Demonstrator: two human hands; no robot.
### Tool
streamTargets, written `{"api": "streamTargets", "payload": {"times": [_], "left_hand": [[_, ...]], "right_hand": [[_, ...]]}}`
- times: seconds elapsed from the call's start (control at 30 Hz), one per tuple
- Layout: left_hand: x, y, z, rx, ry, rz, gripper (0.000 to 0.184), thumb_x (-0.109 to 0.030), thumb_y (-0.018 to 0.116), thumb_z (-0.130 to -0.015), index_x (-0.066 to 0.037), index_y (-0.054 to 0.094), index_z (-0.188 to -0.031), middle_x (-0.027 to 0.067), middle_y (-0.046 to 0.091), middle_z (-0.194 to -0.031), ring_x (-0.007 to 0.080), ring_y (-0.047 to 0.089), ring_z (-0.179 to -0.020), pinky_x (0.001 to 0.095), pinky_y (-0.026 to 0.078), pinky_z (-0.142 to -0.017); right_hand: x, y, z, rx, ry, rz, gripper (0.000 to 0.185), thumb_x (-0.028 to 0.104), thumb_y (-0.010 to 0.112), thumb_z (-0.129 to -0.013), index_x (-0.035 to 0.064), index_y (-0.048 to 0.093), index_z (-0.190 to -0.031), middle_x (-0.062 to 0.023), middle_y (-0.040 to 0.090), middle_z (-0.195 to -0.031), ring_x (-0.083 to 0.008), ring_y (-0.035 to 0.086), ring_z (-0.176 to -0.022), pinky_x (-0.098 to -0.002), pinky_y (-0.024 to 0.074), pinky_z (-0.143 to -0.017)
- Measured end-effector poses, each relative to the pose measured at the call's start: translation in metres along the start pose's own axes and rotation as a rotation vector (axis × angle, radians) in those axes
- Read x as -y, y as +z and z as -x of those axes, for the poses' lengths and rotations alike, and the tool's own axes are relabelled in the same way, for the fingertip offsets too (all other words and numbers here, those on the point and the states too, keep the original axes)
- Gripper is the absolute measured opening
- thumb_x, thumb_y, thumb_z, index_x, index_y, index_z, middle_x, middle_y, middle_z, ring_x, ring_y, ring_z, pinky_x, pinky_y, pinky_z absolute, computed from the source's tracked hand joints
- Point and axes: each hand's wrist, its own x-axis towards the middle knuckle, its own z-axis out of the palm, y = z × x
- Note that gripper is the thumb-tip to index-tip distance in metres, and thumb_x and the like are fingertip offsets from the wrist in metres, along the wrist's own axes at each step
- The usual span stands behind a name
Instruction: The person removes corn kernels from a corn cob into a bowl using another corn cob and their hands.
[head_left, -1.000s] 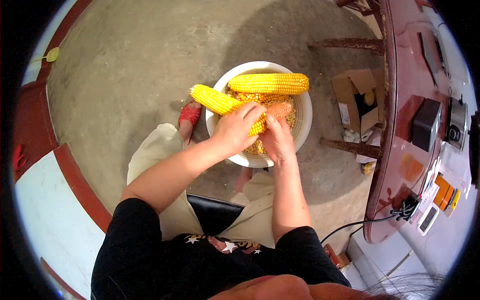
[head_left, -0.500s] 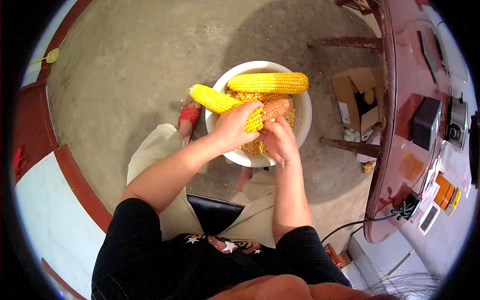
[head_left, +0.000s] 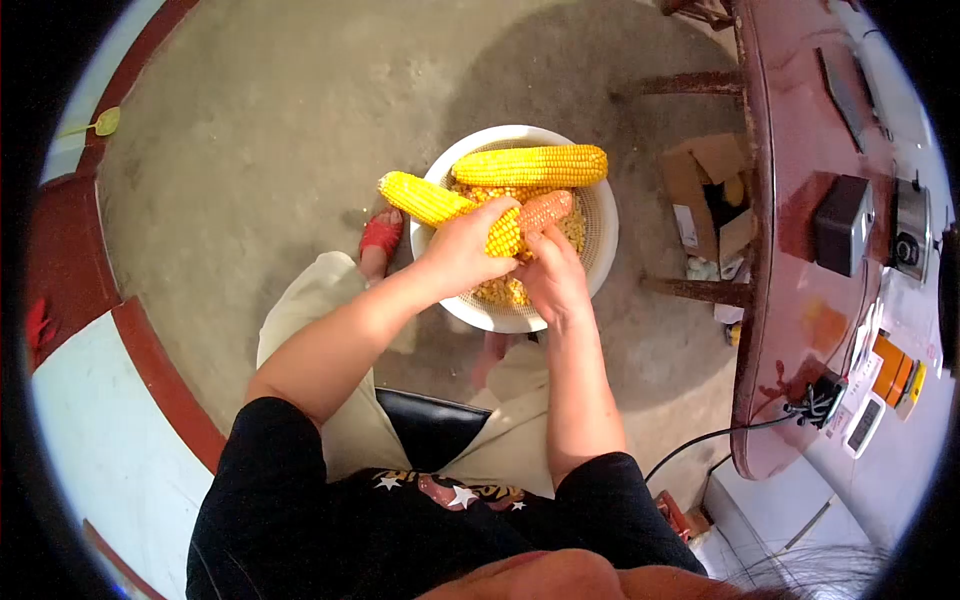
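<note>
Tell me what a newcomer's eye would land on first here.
Probably the bright yellow ear of corn lying across the far side of the white basin. Next, the partly stripped cob over the basin, reddish where bare, with the left hand around its yellow part and the right hand just below. Then the red sandal left of the basin.

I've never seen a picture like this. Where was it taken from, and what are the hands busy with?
There's no machine: a camera on someone's head looks down at their own bare hands. The left hand holds a partly stripped ear, its reddish end bare; the right hand's fingers are at it. Below, a white basket on the floor holds loose kernels. Two yellow ears lie across it. A table stands at the picture's right.
</note>
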Motion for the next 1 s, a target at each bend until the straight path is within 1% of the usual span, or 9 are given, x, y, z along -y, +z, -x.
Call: {"api": "streamTargets", "payload": {"times": [0.07, 0.17, 0.27, 0.43, 0.63, 0.7, 0.77, 0.87, 1.0], "left_hand": [[0.007, 0.009, 0.002, -0.062, 0.148, -0.155, 0.069, -0.021, 0.071, -0.065, -0.002, 0.041, -0.124, 0.0212, 0.056, -0.111, 0.0354, 0.055, -0.102, 0.0409, 0.045, -0.086], [-0.003, 0.009, 0.005, -0.015, 0.114, -0.214, 0.068, -0.021, 0.070, -0.066, -0.001, 0.042, -0.125, 0.0219, 0.056, -0.112, 0.0350, 0.055, -0.105, 0.0395, 0.044, -0.089], [-0.005, 0.009, 0.006, -0.056, 0.174, -0.198, 0.064, -0.021, 0.068, -0.067, -0.001, 0.041, -0.122, 0.0220, 0.056, -0.107, 0.0374, 0.056, -0.098, 0.0426, 0.045, -0.084], [-0.007, 0.007, 0.008, -0.028, 0.114, -0.114, 0.071, -0.023, 0.072, -0.066, -0.001, 0.041, -0.126, 0.0230, 0.056, -0.110, 0.0351, 0.055, -0.104, 0.0401, 0.044, -0.089], [0.001, 0.005, 0.005, -0.011, 0.075, -0.027, 0.070, -0.021, 0.073, -0.065, -0.003, 0.042, -0.125, 0.0217, 0.056, -0.110, 0.0345, 0.056, -0.103, 0.0391, 0.044, -0.088], [0.003, 0.005, 0.004, -0.040, 0.102, -0.038, 0.069, -0.020, 0.073, -0.065, -0.004, 0.042, -0.125, 0.0212, 0.057, -0.109, 0.0344, 0.056, -0.103, 0.0392, 0.045, -0.088], [0.000, 0.005, 0.002, -0.091, 0.127, -0.117, 0.067, -0.018, 0.073, -0.065, -0.005, 0.043, -0.124, 0.0207, 0.056, -0.109, 0.0347, 0.055, -0.103, 0.0396, 0.045, -0.088], [-0.004, 0.005, 0.006, -0.058, 0.177, -0.266, 0.065, -0.017, 0.071, -0.066, -0.004, 0.043, -0.123, 0.0212, 0.056, -0.109, 0.0352, 0.055, -0.104, 0.0399, 0.045, -0.088], [-0.003, 0.009, 0.007, -0.080, 0.170, -0.247, 0.064, -0.016, 0.070, -0.067, -0.003, 0.043, -0.123, 0.0216, 0.055, -0.110, 0.0355, 0.055, -0.104, 0.0397, 0.044, -0.089]], "right_hand": [[-0.011, 0.000, -0.003, -0.043, -0.121, 0.068, 0.042, 0.019, 0.064, -0.083, 0.0003, 0.047, -0.117, -0.0083, 0.056, -0.106, -0.0182, 0.056, -0.092, -0.0317, 0.0468, -0.079], [-0.018, -0.002, -0.007, -0.082, -0.225, 0.248, 0.043, 0.020, 0.064, -0.083, -0.0016, 0.048, -0.117, -0.0093, 0.057, -0.105, -0.0169, 0.056, -0.092, -0.0305, 0.0457, -0.080], [-0.016, -0.003, -0.006, -0.109, -0.201, 0.258, 0.043, 0.022, 0.064, -0.084, -0.0026, 0.048, -0.116, -0.0095, 0.058, -0.104, -0.0158, 0.055, -0.092, -0.0298, 0.0452, -0.081], [-0.016, -0.002, -0.008, -0.117, -0.211, 0.139, 0.041, 0.025, 0.062, -0.086, -0.0023, 0.049, -0.114, -0.0085, 0.058, -0.103, -0.0148, 0.055, -0.091, -0.0294, 0.0447, -0.081], [-0.011, -0.003, -0.006, -0.096, -0.250, 0.265, 0.039, 0.025, 0.057, -0.089, -0.0011, 0.049, -0.116, -0.0084, 0.057, -0.106, -0.0156, 0.055, -0.094, -0.0304, 0.0448, -0.083], [0.000, 0.004, 0.003, -0.008, -0.067, 0.017, 0.038, 0.022, 0.056, -0.088, -0.0003, 0.048, -0.118, -0.0089, 0.055, -0.111, -0.0171, 0.054, -0.098, -0.0320, 0.0452, -0.084], [-0.005, 0.003, 0.000, 0.035, -0.069, -0.016, 0.040, 0.020, 0.056, -0.087, -0.0001, 0.046, -0.120, -0.0092, 0.053, -0.114, -0.0190, 0.054, -0.100, -0.0331, 0.0455, -0.084], [-0.019, -0.002, -0.007, -0.077, -0.141, 0.227, 0.050, 0.021, 0.065, -0.082, -0.0018, 0.043, -0.122, -0.0109, 0.055, -0.110, -0.0176, 0.054, -0.097, -0.0305, 0.0450, -0.082], [-0.019, 0.001, -0.007, -0.118, -0.262, 0.362, 0.045, 0.021, 0.066, -0.082, -0.0032, 0.048, -0.115, -0.0102, 0.058, -0.103, -0.0158, 0.055, -0.091, -0.0292, 0.0447, -0.081]]}}
